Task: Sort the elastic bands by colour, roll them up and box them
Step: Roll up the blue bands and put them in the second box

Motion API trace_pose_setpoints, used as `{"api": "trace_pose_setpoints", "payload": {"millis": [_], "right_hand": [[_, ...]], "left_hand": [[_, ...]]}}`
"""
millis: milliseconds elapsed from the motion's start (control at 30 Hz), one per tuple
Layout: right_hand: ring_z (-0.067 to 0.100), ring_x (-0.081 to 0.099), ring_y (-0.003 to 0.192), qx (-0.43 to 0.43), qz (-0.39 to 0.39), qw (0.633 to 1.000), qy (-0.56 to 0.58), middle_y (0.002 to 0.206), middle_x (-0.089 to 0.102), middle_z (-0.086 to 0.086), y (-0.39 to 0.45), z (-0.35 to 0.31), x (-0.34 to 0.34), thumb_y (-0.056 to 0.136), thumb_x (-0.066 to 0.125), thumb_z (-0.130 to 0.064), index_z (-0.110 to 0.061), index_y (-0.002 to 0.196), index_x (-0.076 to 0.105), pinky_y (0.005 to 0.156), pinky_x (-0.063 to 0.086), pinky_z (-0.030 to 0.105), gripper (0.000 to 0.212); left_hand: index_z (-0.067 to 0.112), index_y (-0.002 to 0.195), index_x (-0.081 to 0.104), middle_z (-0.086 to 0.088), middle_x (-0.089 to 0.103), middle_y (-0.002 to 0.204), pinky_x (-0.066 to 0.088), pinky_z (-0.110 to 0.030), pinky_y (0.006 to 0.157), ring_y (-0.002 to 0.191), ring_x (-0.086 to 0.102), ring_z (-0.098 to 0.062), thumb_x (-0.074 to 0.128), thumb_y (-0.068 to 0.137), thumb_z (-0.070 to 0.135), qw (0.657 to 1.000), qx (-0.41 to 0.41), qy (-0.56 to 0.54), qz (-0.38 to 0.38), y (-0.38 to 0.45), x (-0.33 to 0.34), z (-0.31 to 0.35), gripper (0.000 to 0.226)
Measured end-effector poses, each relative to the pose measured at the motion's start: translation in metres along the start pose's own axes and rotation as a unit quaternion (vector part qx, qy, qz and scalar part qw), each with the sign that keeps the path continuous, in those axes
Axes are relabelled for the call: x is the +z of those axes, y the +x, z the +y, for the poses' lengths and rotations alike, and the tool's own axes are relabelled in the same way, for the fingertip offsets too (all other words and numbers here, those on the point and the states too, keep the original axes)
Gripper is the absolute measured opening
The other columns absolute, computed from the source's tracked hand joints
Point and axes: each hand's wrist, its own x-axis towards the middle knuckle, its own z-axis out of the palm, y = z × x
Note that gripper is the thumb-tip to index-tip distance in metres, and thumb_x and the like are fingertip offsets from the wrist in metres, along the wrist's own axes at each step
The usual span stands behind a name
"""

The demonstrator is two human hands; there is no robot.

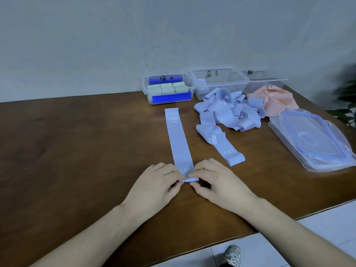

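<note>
Item 1: your left hand [154,185] and right hand [215,182], both fingers curled, pinched the near end of a flat blue elastic band [178,139], one hand at each side of its first small roll. Beyond your fingertips the band lay straight on the brown table [77,151], its far end toward the boxes.

Item 2: beyond and to the right of your right fingers, a loose heap of blue bands [229,110], one strand marked "20" trailing nearest your hand.

Item 3: further right of that heap, touching it, a pile of pink bands [275,102].

Item 4: far beyond your fingers, against the wall, three clear boxes. The left box [166,89] held rolled green bands [166,87]; the middle box [219,81] held a few blue rolls; the contents of the right box [267,81] could not be told.

Item 5: far right of your right hand, stacked clear lids [316,143].
</note>
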Motion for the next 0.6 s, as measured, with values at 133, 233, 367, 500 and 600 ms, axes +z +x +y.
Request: {"api": "trace_pose_setpoints", "payload": {"millis": [133, 233, 367, 500, 600], "right_hand": [[0.008, 0.053, 0.087, -0.012, -0.009, 1.0, -0.006, 0.1, 0.062, -0.011, -0.0013, -0.0017, -0.0012, 0.096, 0.065, -0.026, -0.02, 0.105, 0.075, 0.075, 0.05, 0.027, 0.014], [0.008, 0.056, 0.087, -0.016, -0.018, 1.0, 0.007, 0.101, 0.062, -0.011, -0.0038, -0.0013, -0.0014, 0.098, 0.062, -0.028, -0.021, 0.11, 0.075, 0.077, 0.051, 0.028, 0.018], [0.009, 0.059, 0.094, -0.013, -0.033, 0.999, 0.017, 0.106, 0.06, -0.01, -0.0099, 0.001, -0.0028, 0.1, 0.061, -0.026, -0.021, 0.117, 0.073, 0.08, 0.052, 0.03, 0.022], [0.008, 0.058, 0.093, -0.011, -0.036, 0.999, 0.02, 0.105, 0.059, -0.011, -0.0104, 0.0015, -0.0031, 0.1, 0.06, -0.025, -0.022, 0.116, 0.074, 0.08, 0.052, 0.03, 0.021], [0.008, 0.058, 0.093, -0.006, -0.043, 0.999, 0.022, 0.104, 0.059, -0.011, -0.0101, 0.0013, -0.0038, 0.1, 0.06, -0.026, -0.022, 0.117, 0.074, 0.08, 0.052, 0.029, 0.022]], "left_hand": [[0.03, 0.098, 0.073, 0.017, 0.065, 0.097, 0.051, -0.026, 0.075, 0.088, 0.059, -0.006, 0.047, 0.094, 0.04, 1.0, 0.006, -0.003, -0.005, -0.0004, -0.0012, 0.0016, 0.028], [0.03, 0.097, 0.074, 0.018, 0.064, 0.097, 0.047, -0.022, 0.077, 0.088, 0.058, -0.005, 0.046, 0.095, 0.046, 1.0, 0.015, -0.003, -0.014, -0.0017, -0.0021, 0.0025, 0.032], [0.029, 0.097, 0.075, 0.016, 0.063, 0.096, 0.044, -0.021, 0.079, 0.085, 0.056, -0.003, 0.045, 0.097, 0.044, 0.999, 0.027, -0.013, -0.012, -0.0012, -0.0019, 0.0039, 0.033], [0.026, 0.096, 0.075, 0.015, 0.062, 0.089, 0.041, -0.019, 0.08, 0.08, 0.053, -0.004, 0.046, 0.097, 0.04, 0.999, 0.032, -0.028, -0.014, -0.0004, -0.0036, 0.0054, 0.032], [0.026, 0.096, 0.075, 0.014, 0.057, 0.091, 0.042, -0.018, 0.077, 0.077, 0.053, -0.005, 0.047, 0.097, 0.04, 0.999, 0.027, -0.04, -0.017, 0.0, -0.0045, 0.0063, 0.032]]}}
